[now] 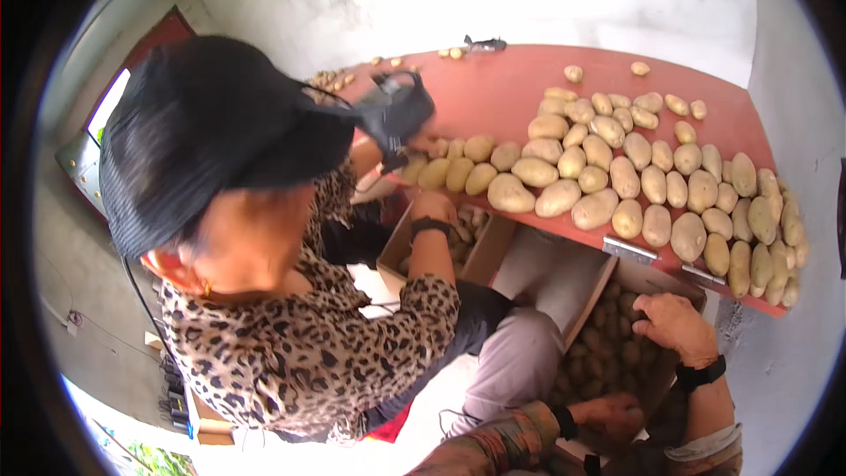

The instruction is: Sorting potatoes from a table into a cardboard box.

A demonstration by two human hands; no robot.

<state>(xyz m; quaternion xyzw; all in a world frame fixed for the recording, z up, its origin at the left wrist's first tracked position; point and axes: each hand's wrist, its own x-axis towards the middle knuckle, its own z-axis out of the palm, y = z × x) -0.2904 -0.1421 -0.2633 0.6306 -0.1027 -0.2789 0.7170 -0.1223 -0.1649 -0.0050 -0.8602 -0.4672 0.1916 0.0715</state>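
Note:
My right hand [675, 329], with a black band at the wrist, is above a cardboard box [590, 304] of potatoes [605, 344] below the table edge. Its fingers are bent; whether a potato is under them is not clear. Lower down, my left hand [611, 415] reaches over the near part of this box from a patterned sleeve; it is blurred and shaded, and its grip cannot be made out. Many larger potatoes [624, 178] lie close together on the red tabletop [482, 92] in front.
A co-worker in a black cap [218, 125] and leopard-print top [297, 357] sits at left, one hand [433, 205] over another cardboard box [496, 248] of potatoes. Metal hinges [629, 250] are on the table edge. Small potatoes [330, 81] lie at the far left; a wall stands at right.

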